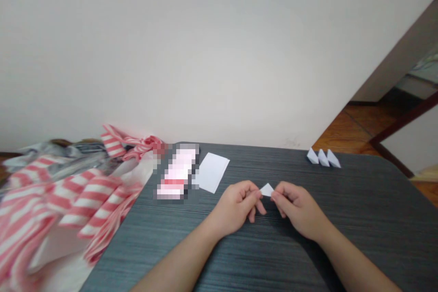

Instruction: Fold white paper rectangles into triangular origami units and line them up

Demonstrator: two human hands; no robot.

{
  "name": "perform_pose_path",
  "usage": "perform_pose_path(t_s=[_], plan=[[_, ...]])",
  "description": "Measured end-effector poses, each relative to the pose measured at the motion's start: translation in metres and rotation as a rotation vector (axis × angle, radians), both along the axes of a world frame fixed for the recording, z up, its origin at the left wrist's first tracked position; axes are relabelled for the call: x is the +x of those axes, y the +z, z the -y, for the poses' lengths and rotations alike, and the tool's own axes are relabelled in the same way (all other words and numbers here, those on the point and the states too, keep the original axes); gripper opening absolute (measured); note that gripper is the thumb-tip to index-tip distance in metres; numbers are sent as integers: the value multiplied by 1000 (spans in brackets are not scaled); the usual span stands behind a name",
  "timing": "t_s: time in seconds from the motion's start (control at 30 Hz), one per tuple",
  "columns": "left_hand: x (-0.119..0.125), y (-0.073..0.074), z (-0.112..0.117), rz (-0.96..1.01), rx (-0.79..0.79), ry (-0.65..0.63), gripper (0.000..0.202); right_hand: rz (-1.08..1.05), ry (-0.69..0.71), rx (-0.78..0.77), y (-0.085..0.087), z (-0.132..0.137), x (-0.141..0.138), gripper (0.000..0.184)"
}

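A small folded piece of white paper, triangular at its top, is held up between my two hands over the dark table. My left hand pinches its left corner with thumb and forefinger, the other fingers loosely curled below. At the right corner, my right hand grips the same paper between thumb and curled fingers. Part of the paper is hidden behind my fingertips. Three small folded paper shapes with pointed tops stand in a row at the table's far right. A short stack of white paper sheets lies left of my hands.
A pixelated pink and white object lies left of the sheets. Red-and-white striped cloth is heaped beyond the left edge of the dark wood-grain table. A pale wall rises behind the table, with wooden floor at right.
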State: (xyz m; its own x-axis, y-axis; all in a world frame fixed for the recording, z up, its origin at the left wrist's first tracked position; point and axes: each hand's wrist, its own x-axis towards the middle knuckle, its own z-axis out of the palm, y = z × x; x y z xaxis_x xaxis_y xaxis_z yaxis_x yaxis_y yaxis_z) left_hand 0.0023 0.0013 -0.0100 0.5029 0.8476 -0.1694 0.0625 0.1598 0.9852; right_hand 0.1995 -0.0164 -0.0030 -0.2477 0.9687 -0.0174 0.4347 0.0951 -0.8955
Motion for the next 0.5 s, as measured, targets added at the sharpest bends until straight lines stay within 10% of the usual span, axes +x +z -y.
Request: perform_pose_path(t_s=[0.5], plan=[[0,0,-2,99,-16,-1,25,-23,15,8,-1,0,0,28]])
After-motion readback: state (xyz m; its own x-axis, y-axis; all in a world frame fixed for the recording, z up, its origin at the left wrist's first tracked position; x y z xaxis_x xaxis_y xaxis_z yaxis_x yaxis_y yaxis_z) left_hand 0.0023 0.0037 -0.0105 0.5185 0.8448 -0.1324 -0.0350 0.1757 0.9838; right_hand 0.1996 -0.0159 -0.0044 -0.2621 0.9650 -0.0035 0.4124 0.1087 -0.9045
